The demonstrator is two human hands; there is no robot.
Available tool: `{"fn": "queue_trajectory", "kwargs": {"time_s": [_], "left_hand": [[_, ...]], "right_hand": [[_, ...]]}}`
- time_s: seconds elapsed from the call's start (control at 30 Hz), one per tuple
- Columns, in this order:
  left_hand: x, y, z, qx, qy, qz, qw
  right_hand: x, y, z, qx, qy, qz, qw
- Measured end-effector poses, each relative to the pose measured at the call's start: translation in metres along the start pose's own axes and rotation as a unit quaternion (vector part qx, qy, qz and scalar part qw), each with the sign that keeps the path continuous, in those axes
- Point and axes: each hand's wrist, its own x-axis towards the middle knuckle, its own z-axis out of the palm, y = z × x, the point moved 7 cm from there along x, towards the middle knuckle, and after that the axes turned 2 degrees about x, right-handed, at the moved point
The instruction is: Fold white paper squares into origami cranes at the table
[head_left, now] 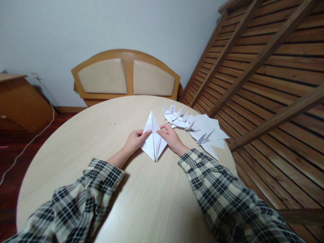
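A white sheet of paper folded into a kite-like diamond (154,141) lies on the round pale wooden table (106,135). My left hand (136,139) presses its fingers together on the paper's left flap. On the right flap my right hand (170,135) pinches the paper near the centre crease. Both arms wear plaid sleeves.
Several finished white paper cranes (177,116) and a stack of white sheets (209,133) lie at the table's right edge. A wooden chair with padded back (126,76) stands behind the table. Slatted wooden frame (265,84) leans on the right; a white cable (37,131) runs over the floor at left.
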Motion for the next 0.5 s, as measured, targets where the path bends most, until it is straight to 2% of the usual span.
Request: {"fn": "queue_trajectory", "kwargs": {"time_s": [0.33,0.5], "left_hand": [[-0.0011,0.0014,-0.0010,-0.016,0.012,0.006,1.000],[-0.0011,0.0003,-0.0006,-0.025,0.007,0.002,1.000]], "right_hand": [[0.0004,0.0058,0.0067,-0.049,-0.034,0.048,0.997],[0.0000,0.0064,0.0078,-0.046,-0.037,0.043,0.997]]}}
